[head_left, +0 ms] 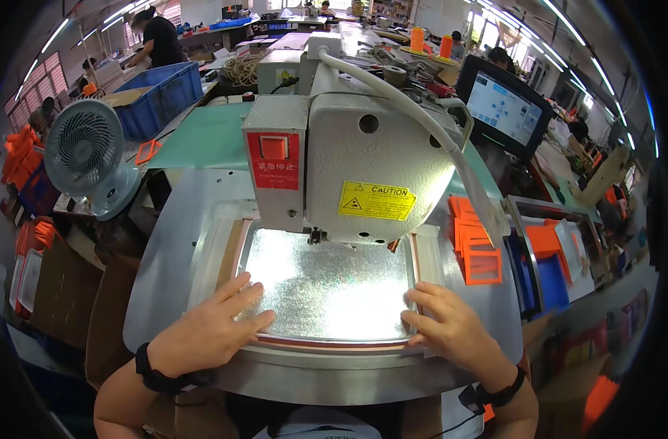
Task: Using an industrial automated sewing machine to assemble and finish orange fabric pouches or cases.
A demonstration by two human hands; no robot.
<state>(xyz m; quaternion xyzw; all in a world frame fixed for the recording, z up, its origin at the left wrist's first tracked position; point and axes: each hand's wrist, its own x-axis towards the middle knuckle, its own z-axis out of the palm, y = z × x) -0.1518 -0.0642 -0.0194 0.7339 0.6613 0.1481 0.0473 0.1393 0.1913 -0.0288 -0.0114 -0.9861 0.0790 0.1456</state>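
A bright silver metallic sheet (326,285) lies in a rectangular frame with tan and white borders (228,271), beneath the head of a grey industrial machine (367,164) that carries a red stop button and yellow caution label. My left hand (206,325) rests with fingers spread over the left edge of the sheet, near its lower corner. My right hand (451,325) rests with fingers apart on the sheet's right edge. Neither hand grips anything that I can see.
A fan (85,154) and blue crate (154,99) stand left. At right are a screen (502,110), orange cut frames (473,234) and a metal-rimmed tray (524,212) of pieces. Cardboard (66,285) sits lower left. Several other people (162,44) are in the background.
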